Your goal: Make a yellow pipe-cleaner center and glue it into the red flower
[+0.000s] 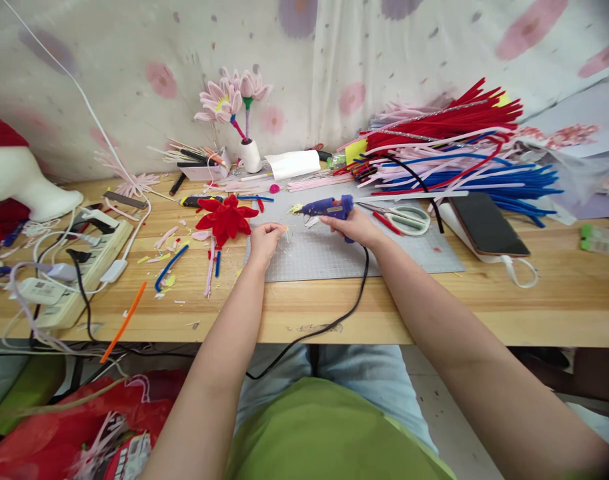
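My right hand (351, 225) is wrapped round a blue glue gun (329, 207), whose nozzle points left above the grey cutting mat (329, 257). By the nozzle is a small pale yellow bit (296, 209). My left hand (267, 243) is closed in a pinch over the mat's left part, with a tiny whitish piece (287, 233) at its fingertips, too small to make out. Just left of that hand lies a red fuzzy flower (227, 220). Green-handled scissors (409, 220) rest on the mat, right of the glue gun.
Red, blue and pink fuzzy stems (459, 160) are piled at the back right, near a phone (487, 223). A white vase (250, 157) holds pink flowers. A power strip (91, 273) sits left. The gun's black cord (329, 328) crosses the table's front edge.
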The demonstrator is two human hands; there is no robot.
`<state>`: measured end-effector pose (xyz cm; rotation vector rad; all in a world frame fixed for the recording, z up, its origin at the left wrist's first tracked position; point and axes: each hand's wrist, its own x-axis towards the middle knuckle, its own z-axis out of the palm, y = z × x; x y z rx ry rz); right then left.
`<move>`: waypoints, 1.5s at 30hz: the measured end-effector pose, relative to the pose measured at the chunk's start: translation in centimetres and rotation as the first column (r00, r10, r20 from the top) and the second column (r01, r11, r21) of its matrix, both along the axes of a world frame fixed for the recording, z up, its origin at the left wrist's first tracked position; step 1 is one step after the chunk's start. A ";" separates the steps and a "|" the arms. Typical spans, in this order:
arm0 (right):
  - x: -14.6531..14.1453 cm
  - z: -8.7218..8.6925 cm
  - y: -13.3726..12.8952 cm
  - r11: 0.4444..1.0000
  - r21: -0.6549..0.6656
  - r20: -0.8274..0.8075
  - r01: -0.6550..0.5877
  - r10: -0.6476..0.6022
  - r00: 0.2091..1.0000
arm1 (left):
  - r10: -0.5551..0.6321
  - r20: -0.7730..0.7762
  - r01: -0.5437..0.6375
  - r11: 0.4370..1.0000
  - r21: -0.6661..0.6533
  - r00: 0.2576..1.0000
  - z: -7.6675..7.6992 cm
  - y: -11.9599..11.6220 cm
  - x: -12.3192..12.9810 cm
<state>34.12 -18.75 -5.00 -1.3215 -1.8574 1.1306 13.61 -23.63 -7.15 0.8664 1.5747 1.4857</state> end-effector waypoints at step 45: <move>4.6 1.4 2.8 0.914 0.356 0.503 0.195 -0.363 0.784 | 0.003 0.268 -0.026 0.996 0.081 0.963 0.4 0.1 0.4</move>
